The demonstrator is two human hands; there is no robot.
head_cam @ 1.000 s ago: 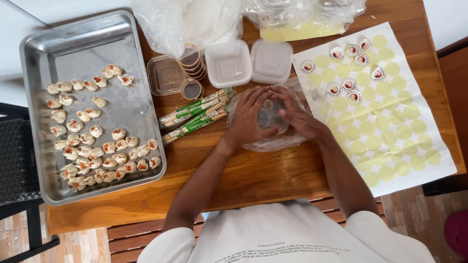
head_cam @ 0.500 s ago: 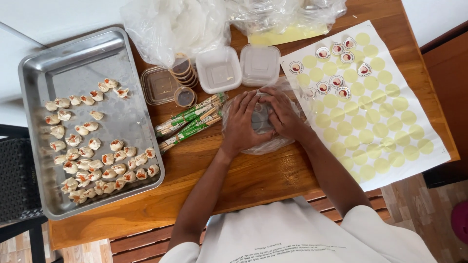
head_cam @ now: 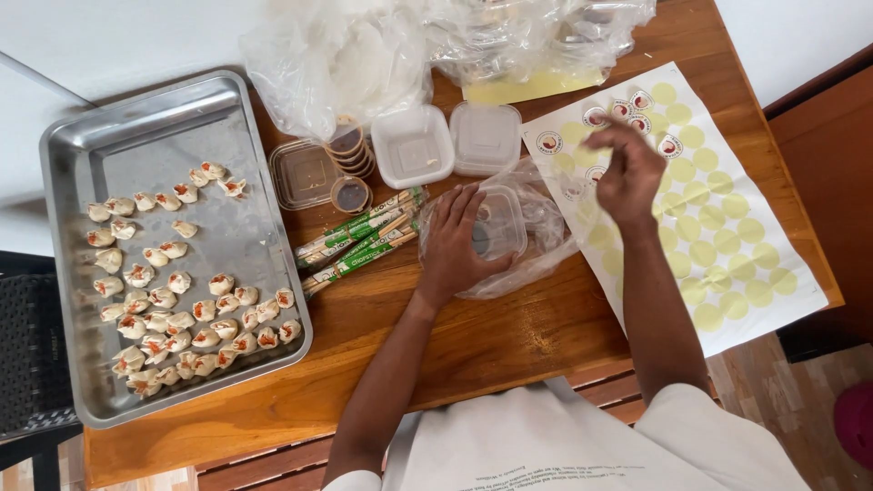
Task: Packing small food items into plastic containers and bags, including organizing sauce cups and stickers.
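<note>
My left hand (head_cam: 456, 241) rests flat on a clear plastic bag (head_cam: 532, 238) that wraps a small lidded container (head_cam: 500, 223) on the wooden table (head_cam: 473, 327). My right hand (head_cam: 629, 171) is lifted above the white sticker sheet (head_cam: 709, 227), fingers curled loosely together near several round stickers (head_cam: 637, 105); whether it holds a sticker I cannot tell.
A steel tray (head_cam: 155, 136) of several dumplings (head_cam: 186, 314) lies at the left. Wrapped chopsticks (head_cam: 359, 235), small sauce cups (head_cam: 350, 193), a brown lidded box (head_cam: 305, 173) and two white containers (head_cam: 414, 145) stand behind. Crumpled plastic bags (head_cam: 364, 45) fill the far edge.
My right hand has left the bagged container and risen to the right over the sticker sheet. My left hand stays on the bag.
</note>
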